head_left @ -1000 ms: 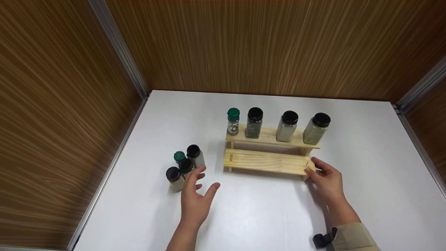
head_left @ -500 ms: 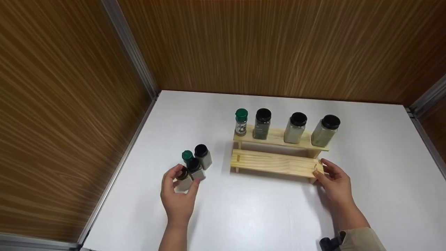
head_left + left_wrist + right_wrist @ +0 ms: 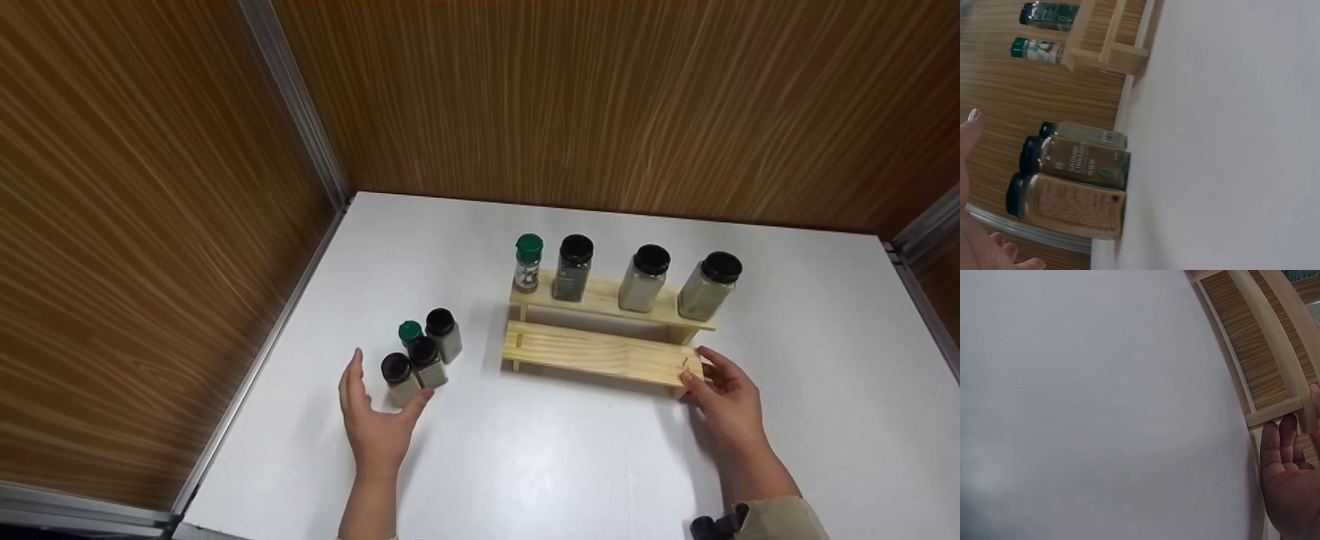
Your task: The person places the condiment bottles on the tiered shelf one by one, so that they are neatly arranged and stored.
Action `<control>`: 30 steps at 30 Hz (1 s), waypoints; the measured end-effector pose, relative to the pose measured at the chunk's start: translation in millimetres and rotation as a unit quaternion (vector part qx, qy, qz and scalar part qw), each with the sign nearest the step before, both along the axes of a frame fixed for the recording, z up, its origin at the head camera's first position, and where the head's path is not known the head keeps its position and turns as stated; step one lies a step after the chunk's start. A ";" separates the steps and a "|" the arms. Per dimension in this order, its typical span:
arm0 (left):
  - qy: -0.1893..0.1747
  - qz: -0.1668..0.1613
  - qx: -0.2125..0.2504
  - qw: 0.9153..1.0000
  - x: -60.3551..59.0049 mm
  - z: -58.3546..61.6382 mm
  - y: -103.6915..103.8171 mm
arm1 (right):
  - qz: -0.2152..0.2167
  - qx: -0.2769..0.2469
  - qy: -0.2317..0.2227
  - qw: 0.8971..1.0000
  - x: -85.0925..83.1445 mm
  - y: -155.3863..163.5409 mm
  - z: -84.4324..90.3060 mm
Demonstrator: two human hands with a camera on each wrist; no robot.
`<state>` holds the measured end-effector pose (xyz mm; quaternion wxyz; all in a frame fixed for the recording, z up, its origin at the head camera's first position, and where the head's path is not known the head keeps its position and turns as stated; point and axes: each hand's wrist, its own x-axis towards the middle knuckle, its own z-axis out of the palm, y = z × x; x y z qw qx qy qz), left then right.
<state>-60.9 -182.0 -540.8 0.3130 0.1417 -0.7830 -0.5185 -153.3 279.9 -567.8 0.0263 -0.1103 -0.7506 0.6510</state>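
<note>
On the left of the table, in the head view, stands a tight group of spice jars. The nearest black-capped jar (image 3: 403, 388) sits between the spread fingers and thumb of my left hand (image 3: 377, 431), which does not grip it. Beside it are a ground cinnamon jar (image 3: 1081, 161), another black-capped jar (image 3: 448, 341) and a partly hidden green-capped jar (image 3: 410, 332). My right hand (image 3: 727, 401) holds the right end of a two-tier wooden spice rack (image 3: 600, 352), thumb on top of the lower shelf. In the right wrist view, fingers (image 3: 1272, 444) touch the rack's end support.
Several jars stand on the rack's upper shelf: a small green-capped jar (image 3: 527, 264) at left, then a dark one (image 3: 573, 268) and two pale ones, all black-capped. Wood-grain panels (image 3: 570, 97) enclose the white table (image 3: 525, 465) at the back and sides.
My left hand moved left and down from above the jars, closed in around the nearest jar, then spread again. My right hand stays on the rack. The whole view has shifted slightly.
</note>
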 end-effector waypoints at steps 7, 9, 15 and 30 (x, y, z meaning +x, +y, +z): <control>-0.061 -0.020 0.032 0.997 -10.9 -18.7 1.2 | -0.011 -0.010 0.004 1.000 2.3 3.4 -1.2; -0.062 -0.020 0.042 0.997 -12.4 -22.0 2.3 | -0.015 -0.017 0.006 1.000 2.9 3.6 -1.9; -0.031 -0.013 0.065 0.997 -15.8 -28.0 5.1 | -0.014 -0.060 0.008 0.998 3.7 3.6 -4.2; 0.025 -0.002 0.090 0.996 -24.3 -36.8 2.5 | 0.000 -0.042 0.013 0.999 0.4 -0.4 -6.9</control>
